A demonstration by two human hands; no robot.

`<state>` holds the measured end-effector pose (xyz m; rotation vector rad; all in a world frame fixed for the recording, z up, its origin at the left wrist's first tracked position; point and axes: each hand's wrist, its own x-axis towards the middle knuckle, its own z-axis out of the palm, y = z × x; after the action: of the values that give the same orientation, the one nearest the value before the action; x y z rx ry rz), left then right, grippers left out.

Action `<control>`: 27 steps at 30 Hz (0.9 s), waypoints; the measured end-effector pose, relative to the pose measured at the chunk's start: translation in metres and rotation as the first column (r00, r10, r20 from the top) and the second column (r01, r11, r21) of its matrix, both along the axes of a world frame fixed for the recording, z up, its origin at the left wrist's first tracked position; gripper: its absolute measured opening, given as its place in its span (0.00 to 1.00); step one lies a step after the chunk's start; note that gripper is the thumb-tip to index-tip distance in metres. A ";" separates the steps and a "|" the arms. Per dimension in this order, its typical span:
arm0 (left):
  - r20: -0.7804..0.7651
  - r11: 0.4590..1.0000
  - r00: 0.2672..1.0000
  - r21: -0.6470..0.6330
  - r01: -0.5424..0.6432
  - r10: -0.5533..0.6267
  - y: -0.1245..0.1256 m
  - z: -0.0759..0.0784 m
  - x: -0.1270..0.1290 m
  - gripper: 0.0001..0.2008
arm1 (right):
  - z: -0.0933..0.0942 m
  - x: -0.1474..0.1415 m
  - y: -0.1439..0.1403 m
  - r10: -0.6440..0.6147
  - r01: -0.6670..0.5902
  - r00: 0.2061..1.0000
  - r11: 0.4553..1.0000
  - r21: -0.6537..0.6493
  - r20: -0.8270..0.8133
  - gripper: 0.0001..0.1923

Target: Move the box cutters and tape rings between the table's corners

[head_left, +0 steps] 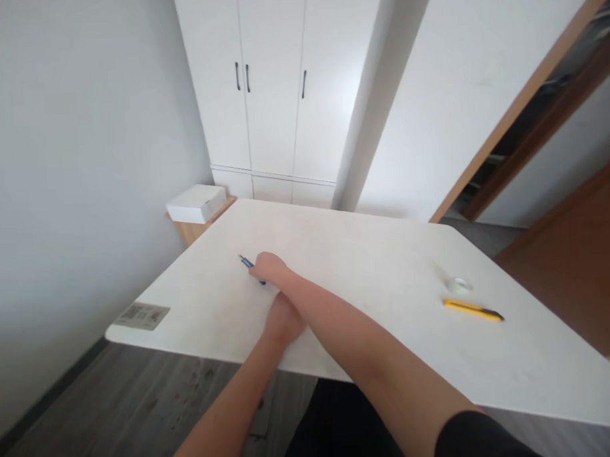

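Observation:
My right hand [271,266] reaches across to the left side of the white table [386,265]. Its fingers are closed around a slim blue pen [247,261], whose pale metallic tip points to the far left. The pen's middle is covered by the hand, and its other end shows below the fingers. My left hand [284,318] rests low on the table near the front edge, partly under my right wrist and forearm. Its fingers are hidden, so I cannot make out what they do.
On the table's right lie a yellow utility knife [470,309] and a roll of pale tape [459,286]. A printed label [142,316] sticks to the left corner. Beyond the far left edge, a white box [197,203] sits on a wooden stand. White cabinets [274,83] stand behind.

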<state>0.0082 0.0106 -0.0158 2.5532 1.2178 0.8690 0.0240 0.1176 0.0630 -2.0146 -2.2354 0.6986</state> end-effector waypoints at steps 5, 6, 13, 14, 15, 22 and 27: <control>-0.095 0.998 0.995 0.045 0.047 -0.043 -0.001 0.007 0.001 0.17 | 0.011 0.177 -0.069 -0.102 0.082 0.989 0.982 0.170 0.110 0.13; -0.110 0.997 0.993 0.059 0.043 -0.037 0.000 0.006 0.000 0.18 | 0.011 0.216 -0.093 -0.143 0.121 0.982 0.978 0.170 0.123 0.12; -0.170 0.993 0.985 0.106 0.047 -0.028 0.007 -0.002 0.001 0.21 | 0.001 0.436 -0.270 -0.519 0.474 0.828 0.850 0.228 0.211 0.12; -0.180 0.992 0.983 0.116 0.049 -0.028 0.007 -0.002 0.001 0.21 | -0.001 0.454 -0.287 -0.559 0.513 0.797 0.826 0.234 0.226 0.12; -0.185 0.991 0.982 0.123 0.052 -0.029 0.007 -0.002 0.001 0.22 | -0.002 0.468 -0.300 -0.585 0.535 0.776 0.809 0.244 0.237 0.13; -0.170 0.991 0.985 0.122 0.064 -0.043 0.009 -0.003 -0.002 0.24 | -0.011 0.484 -0.312 -0.576 0.518 0.785 0.812 0.269 0.228 0.14; -0.176 0.992 0.984 0.114 0.055 -0.035 0.008 -0.002 -0.003 0.24 | -0.017 0.478 -0.301 -0.588 0.525 0.770 0.804 0.279 0.246 0.17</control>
<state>0.0055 0.0188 -0.0181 2.7909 1.1815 0.7426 0.5023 -0.1835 0.0460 -2.6366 -1.5626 0.0842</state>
